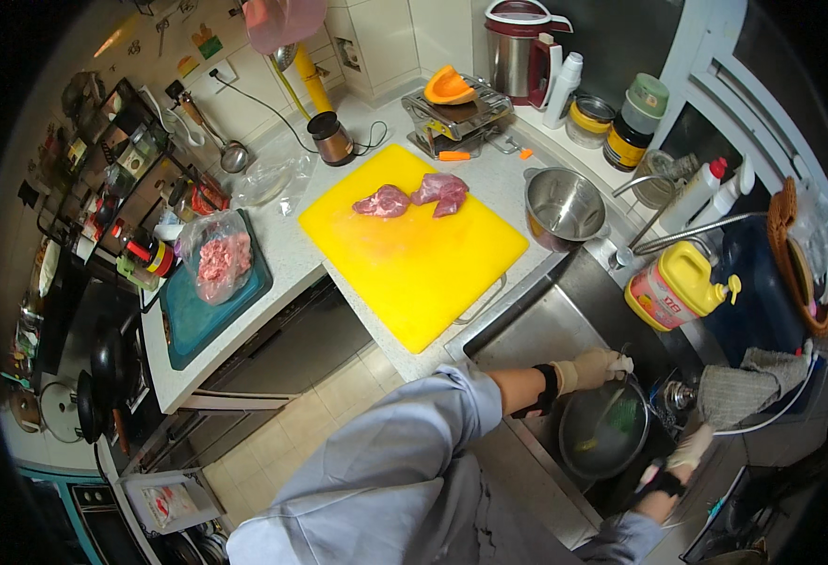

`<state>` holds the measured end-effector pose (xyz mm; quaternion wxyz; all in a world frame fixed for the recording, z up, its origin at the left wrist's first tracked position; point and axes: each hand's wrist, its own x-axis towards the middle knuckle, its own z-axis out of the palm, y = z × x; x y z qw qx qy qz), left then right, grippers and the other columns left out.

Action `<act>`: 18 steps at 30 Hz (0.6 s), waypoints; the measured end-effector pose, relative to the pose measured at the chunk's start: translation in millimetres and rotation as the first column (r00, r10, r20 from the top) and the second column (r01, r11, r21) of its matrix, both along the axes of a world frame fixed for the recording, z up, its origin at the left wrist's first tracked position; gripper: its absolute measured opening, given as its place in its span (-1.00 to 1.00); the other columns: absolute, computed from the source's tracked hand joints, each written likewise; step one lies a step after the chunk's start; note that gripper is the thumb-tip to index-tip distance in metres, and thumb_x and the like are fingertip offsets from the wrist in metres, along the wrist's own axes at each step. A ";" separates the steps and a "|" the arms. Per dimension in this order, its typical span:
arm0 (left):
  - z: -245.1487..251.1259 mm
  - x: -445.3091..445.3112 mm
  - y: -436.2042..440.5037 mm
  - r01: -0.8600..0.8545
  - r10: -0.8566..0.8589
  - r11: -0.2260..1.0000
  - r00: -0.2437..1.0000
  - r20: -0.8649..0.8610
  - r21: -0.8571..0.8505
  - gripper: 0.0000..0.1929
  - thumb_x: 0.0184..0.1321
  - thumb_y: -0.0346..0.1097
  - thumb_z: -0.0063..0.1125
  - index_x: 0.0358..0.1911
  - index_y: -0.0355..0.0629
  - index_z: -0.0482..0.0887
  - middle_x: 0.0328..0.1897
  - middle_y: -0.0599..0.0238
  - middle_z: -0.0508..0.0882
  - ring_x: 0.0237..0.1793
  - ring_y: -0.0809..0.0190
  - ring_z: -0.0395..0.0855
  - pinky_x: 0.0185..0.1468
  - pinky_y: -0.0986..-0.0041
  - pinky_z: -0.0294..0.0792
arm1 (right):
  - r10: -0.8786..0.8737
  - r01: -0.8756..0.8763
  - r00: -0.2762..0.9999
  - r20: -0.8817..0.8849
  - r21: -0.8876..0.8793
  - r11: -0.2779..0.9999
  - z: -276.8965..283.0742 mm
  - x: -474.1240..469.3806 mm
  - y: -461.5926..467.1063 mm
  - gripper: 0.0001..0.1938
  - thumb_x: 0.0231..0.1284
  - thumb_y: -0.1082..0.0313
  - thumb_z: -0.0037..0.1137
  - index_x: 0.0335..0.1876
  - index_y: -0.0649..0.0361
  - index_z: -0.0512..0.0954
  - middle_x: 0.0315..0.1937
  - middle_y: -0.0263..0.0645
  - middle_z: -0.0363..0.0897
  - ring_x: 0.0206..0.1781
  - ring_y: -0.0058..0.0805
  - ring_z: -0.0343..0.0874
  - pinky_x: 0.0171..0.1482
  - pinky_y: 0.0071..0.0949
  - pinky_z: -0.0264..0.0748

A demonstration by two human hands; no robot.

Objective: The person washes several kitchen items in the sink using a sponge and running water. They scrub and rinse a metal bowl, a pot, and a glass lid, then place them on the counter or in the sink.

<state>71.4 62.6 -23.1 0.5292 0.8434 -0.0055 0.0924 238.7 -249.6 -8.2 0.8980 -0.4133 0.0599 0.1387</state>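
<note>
My left hand (593, 371), in a light-coloured glove, is over the sink at the upper rim of a round dark basin (590, 452). Its fingers are bent near something whitish; whether they hold it is unclear. Green and yellowish bits show in the basin. My right hand (693, 446), also gloved, is at the sink's right side, just below a grey cloth (735, 388); its fingers are blurred. Two pieces of raw meat (383, 202) lie on a yellow cutting board (421, 275), left of the sink (527, 332).
A steel pot (564, 205) stands behind the sink beside the curved faucet (651, 229). A yellow pump bottle (675, 286) stands at the sink's back edge. Further left, a bag of minced meat (223, 265) lies on a teal board (191, 325). A pumpkin piece (449, 86) rests on a metal pasta machine (456, 116).
</note>
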 end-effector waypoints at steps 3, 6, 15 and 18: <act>7.6 -7.5 9.8 0.006 -0.018 0.992 0.996 -0.092 -0.125 -0.68 0.05 -0.36 0.19 -0.07 -0.10 0.57 -0.26 0.09 0.64 -0.19 0.11 0.62 -0.15 0.31 0.43 | 0.438 -0.229 0.887 0.145 -0.686 0.691 -7.7 -66.7 63.4 -0.57 0.24 0.28 0.14 0.19 0.27 0.44 -0.02 -0.21 0.56 -0.18 -0.45 0.59 -0.12 -0.51 0.55; 4.0 -11.4 11.9 0.071 -0.075 0.996 0.995 -0.072 -0.051 -0.62 0.07 -0.31 0.21 0.01 -0.10 0.51 -0.19 0.06 0.64 -0.17 0.01 0.62 -0.11 0.29 0.44 | 0.672 -0.198 0.715 0.193 -0.866 0.460 -8.6 -114.9 125.9 -0.47 0.30 0.20 0.15 0.29 0.32 0.33 0.15 -0.17 0.47 0.09 -0.38 0.50 0.09 -0.44 0.42; -7.9 -28.8 42.2 0.234 -0.237 0.971 0.970 0.056 0.054 -0.54 0.02 -0.34 0.23 0.05 -0.16 0.47 -0.02 -0.08 0.55 -0.03 -0.15 0.54 0.02 0.11 0.37 | 0.641 -0.344 0.768 -0.002 -0.845 0.409 20.7 -138.0 223.9 -0.78 0.25 0.27 0.14 -0.18 0.30 0.57 -0.35 -0.26 0.63 -0.43 -0.59 0.56 -0.46 -0.59 0.48; -1.0 -36.7 57.0 0.389 -0.405 0.914 0.884 0.235 0.115 -0.52 0.04 -0.31 0.22 0.08 -0.20 0.43 0.03 -0.06 0.54 0.05 -0.09 0.51 0.11 0.15 0.33 | 0.626 -0.400 0.775 -0.081 -0.830 0.389 35.2 -141.4 240.7 -0.80 0.19 0.25 0.15 -0.28 0.25 0.57 -0.48 -0.30 0.58 -0.58 -0.66 0.47 -0.64 -0.64 0.31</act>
